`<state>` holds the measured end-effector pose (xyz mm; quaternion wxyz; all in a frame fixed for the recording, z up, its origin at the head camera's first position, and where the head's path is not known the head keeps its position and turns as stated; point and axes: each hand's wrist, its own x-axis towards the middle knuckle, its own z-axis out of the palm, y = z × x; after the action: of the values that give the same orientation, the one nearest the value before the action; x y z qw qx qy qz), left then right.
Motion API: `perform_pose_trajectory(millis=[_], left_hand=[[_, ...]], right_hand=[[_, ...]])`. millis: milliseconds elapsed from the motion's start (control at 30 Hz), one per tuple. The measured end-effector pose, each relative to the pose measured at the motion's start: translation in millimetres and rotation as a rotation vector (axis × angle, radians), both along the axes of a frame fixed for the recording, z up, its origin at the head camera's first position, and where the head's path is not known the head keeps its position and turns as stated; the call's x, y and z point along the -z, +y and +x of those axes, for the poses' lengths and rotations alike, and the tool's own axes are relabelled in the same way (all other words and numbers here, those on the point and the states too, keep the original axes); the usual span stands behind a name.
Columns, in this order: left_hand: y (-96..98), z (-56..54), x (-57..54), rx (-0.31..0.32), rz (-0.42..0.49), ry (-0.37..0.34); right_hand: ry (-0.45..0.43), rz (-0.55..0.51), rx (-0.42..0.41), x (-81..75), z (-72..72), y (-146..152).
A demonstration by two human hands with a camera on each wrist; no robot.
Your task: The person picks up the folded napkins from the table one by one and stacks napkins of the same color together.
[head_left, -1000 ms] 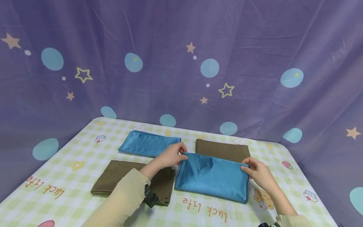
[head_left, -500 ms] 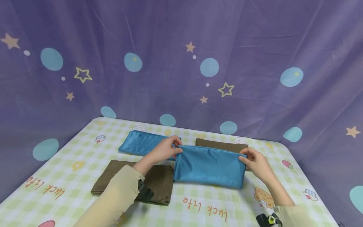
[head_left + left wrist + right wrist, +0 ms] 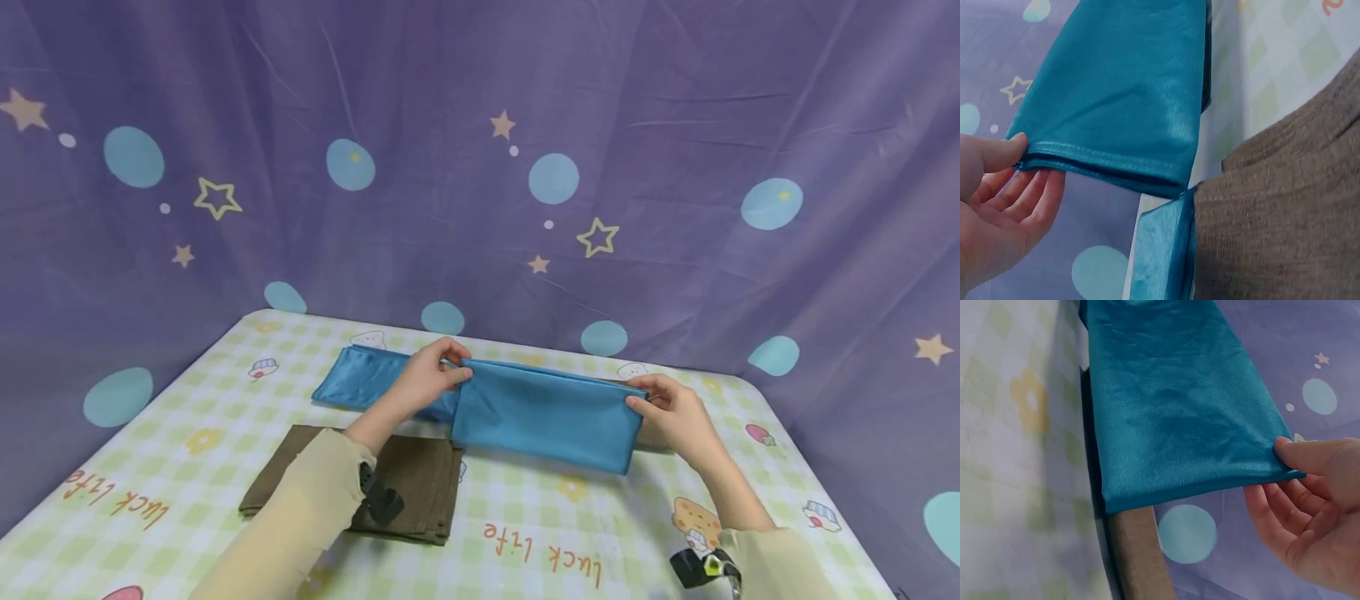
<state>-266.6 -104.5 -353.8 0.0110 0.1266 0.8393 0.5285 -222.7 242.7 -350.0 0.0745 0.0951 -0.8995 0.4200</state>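
A folded, shiny blue cloth (image 3: 547,415) hangs in front of me, raised off the table with its lower edge down. My left hand (image 3: 429,375) pinches its upper left corner between thumb and fingers; the left wrist view shows the thumb on top of the blue cloth (image 3: 1122,87). At the upper right corner, my right hand (image 3: 675,417) pinches it the same way, as the right wrist view shows on the blue cloth (image 3: 1179,412). Behind the left hand lies another folded blue cloth (image 3: 360,379), partly hidden.
A folded brown cloth (image 3: 416,483) lies at the near left, partly under the left forearm. Another brown cloth (image 3: 654,435) lies behind the raised blue one, mostly hidden. The table wears a green-and-white checked cover (image 3: 540,517); a purple curtain (image 3: 450,100) hangs behind it.
Both hands have lifted the blue cloth up and away from me, slightly leftward. It now hides most of the rear brown cloth and more of the other blue one.
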Motion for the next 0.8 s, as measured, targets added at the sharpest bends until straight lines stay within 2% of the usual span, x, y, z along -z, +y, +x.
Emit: perform_pose_trajectory(millis=[100,300,500,800], left_hand=[[-4.4,-2.8,-2.1,-0.035,0.023,0.010],[-15.8,-4.8,-5.5,-0.102,-0.025,0.032],[-28.3,-8.1,-6.1,-0.133,-0.046,0.060],[-44.2,-7.9,-7.0,-0.207,-0.044,0.078]], right_hand=[[-0.011,-0.044,-0.032,3.5,-3.6,-5],[-0.011,-0.065,-0.078,8.5,-8.8,-18],[-0.027,-0.121,-0.116,13.3,-15.5,-30],[0.006,-0.155,-0.053,18.3,-25.9,-50]])
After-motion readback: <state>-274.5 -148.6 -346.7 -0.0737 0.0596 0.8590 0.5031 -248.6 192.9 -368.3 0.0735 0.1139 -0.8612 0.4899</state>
